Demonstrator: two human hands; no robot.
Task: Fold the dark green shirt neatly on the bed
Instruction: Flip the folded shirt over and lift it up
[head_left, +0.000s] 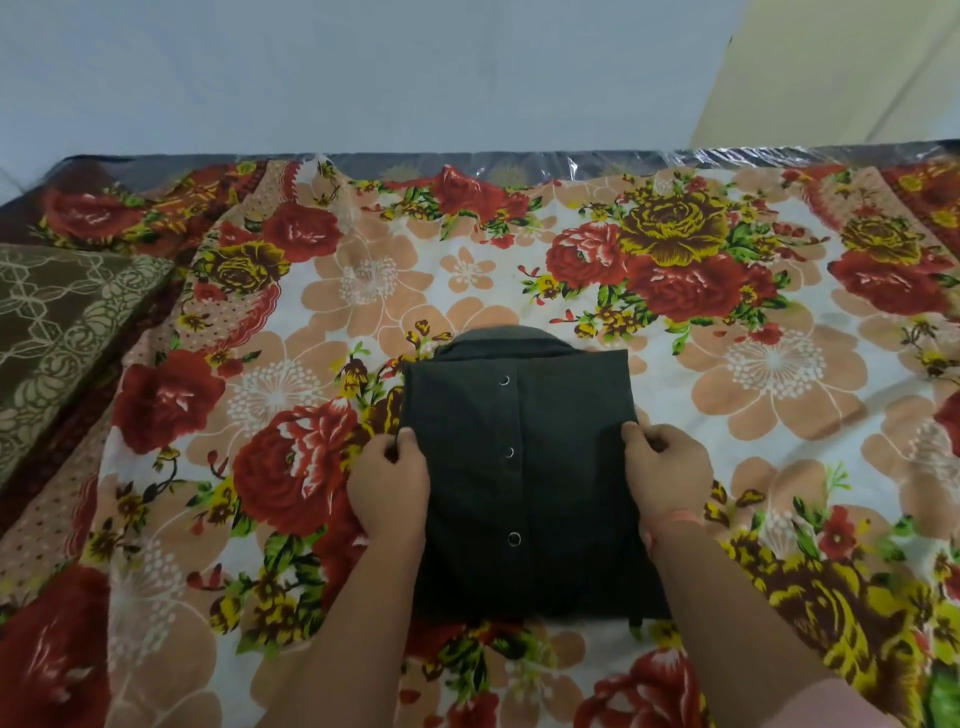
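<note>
where pale wall meets floral bedsheet (467, 270) (rumpled); shirt (519, 467) lies folded

You had a brown patterned cushion (62, 322) lying at the left edge, a strip of clear plastic wrap (727, 158) shining along the far side by the wall, and a pale blue wall (363, 73) meeting a cream wall (841, 67) at the right

Floral-sheeted bed (727, 395) carries folded dark green shirt (566, 467), brown pillow (57, 322).
</note>
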